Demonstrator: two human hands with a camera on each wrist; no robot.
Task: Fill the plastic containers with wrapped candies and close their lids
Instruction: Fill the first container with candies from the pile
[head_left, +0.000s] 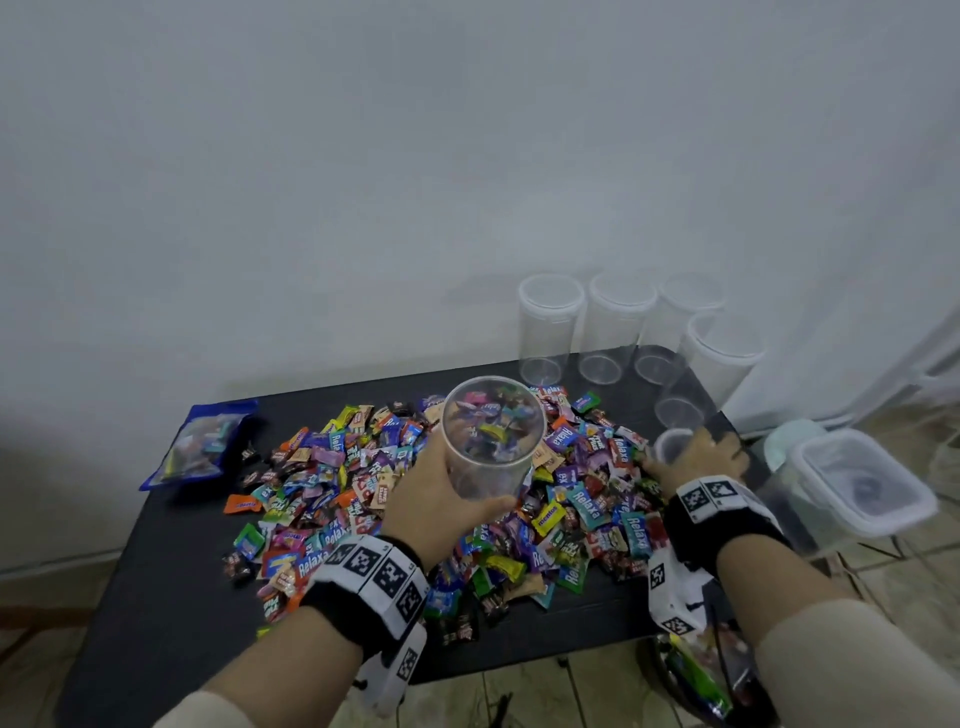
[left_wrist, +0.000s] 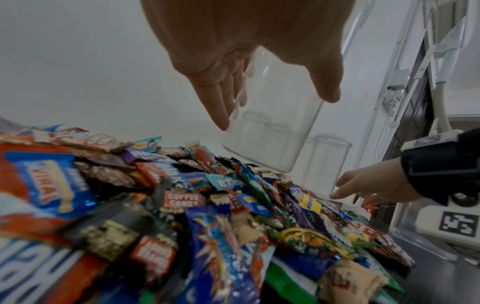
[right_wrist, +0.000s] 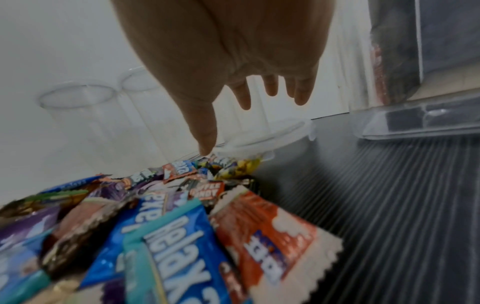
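A big heap of wrapped candies (head_left: 332, 483) (left_wrist: 182, 205) (right_wrist: 168, 226) covers the middle of the black table (head_left: 156, 597). My left hand (head_left: 467, 478) (left_wrist: 276, 110) grips a clear, lidless round container (head_left: 493, 415) (left_wrist: 267, 148), tilted above the heap. The container looks empty, and the candies show through it. My right hand (head_left: 706, 452) (right_wrist: 253, 123) hovers with fingers spread over a clear round lid (head_left: 670, 441) (right_wrist: 272, 133) lying at the heap's right edge. Its thumb tip is close to the lid's rim. I cannot tell whether it touches.
Several empty clear containers (head_left: 550, 327) stand along the back right of the table. A rectangular lidded box (head_left: 862, 478) sits just off the right edge. A blue bag of candies (head_left: 202, 441) lies at the left. Bare table shows at the front left.
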